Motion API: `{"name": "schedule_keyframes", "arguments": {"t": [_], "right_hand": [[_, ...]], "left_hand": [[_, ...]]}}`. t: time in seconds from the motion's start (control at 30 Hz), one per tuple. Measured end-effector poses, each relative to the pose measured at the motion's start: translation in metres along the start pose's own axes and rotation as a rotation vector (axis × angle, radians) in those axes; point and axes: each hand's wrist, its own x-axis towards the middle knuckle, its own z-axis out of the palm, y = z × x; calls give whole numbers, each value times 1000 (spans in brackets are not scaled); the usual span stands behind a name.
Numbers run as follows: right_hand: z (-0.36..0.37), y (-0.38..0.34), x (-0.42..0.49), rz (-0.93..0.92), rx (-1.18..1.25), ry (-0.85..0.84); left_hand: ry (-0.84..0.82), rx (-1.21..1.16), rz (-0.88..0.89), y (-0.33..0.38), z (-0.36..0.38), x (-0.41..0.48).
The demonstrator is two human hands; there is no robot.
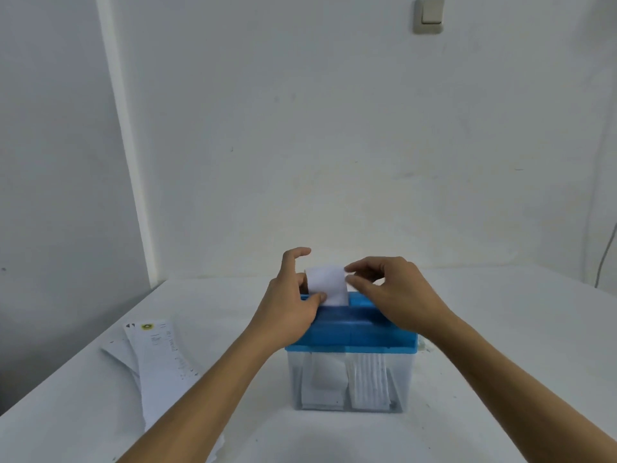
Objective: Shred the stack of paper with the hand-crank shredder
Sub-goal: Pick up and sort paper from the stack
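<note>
Plain indoor room with a white table (484, 329) set up for paperwork.

Bare white-painted walls (300, 145) are seen behind the table, meeting in a corner beyond its left end. A light switch (429, 15) is mounted high above the table, and a thin cable (606, 255) hangs beyond its right end. On the table a blue-lidded shredder (354, 332), a sheet (327, 282) in its slot, and loose printed papers (157, 362) are laid out. Home or office cannot be told.

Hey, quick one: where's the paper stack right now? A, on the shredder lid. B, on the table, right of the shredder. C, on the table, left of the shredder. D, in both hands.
C: the stack lies on the table left of the shredder; the left hand and right hand hold only one sheet.
</note>
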Motion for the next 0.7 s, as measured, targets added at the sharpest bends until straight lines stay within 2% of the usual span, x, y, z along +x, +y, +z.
{"name": "schedule_keyframes", "arguments": {"t": [0.1,0.17,0.33,0.47,0.53,0.7], "right_hand": [[-22,22,-19,65,97,174],[-29,45,-45,145,90,205],[-7,78,-101,157,-180,-73],[11,90,-103,79,-405,-182],[21,89,-102,95,-421,-207],[32,79,-109,121,-519,-150]], "left_hand": [[-4,-14,1,-7,2,0],[0,-40,-5,-11,5,0],[76,-90,29,-16,16,-6],[103,-99,30,-13,20,-9],[107,-71,40,-11,20,-11],[117,-19,23,-8,22,-13]]}}
